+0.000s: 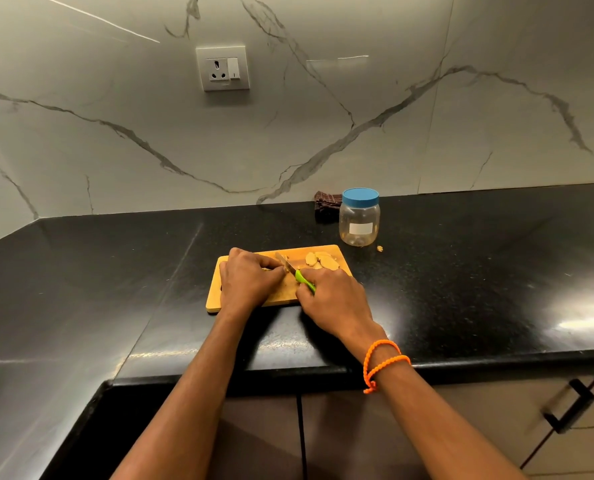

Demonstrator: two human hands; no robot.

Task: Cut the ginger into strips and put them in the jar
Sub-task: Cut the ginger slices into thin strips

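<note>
Both hands low over board (219,299), right hand (333,299) around knife (293,271).

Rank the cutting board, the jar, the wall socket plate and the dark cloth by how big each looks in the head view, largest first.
1. cutting board, partly covered by the hands
2. jar
3. wall socket plate, close to the jar in apparent size and farther away, so this order is unsure
4. dark cloth, partly hidden behind the jar

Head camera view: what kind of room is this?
Most likely a home kitchen: a black stone countertop, a wooden cutting board with ginger slices, and a wall socket on the marble backsplash.
</note>
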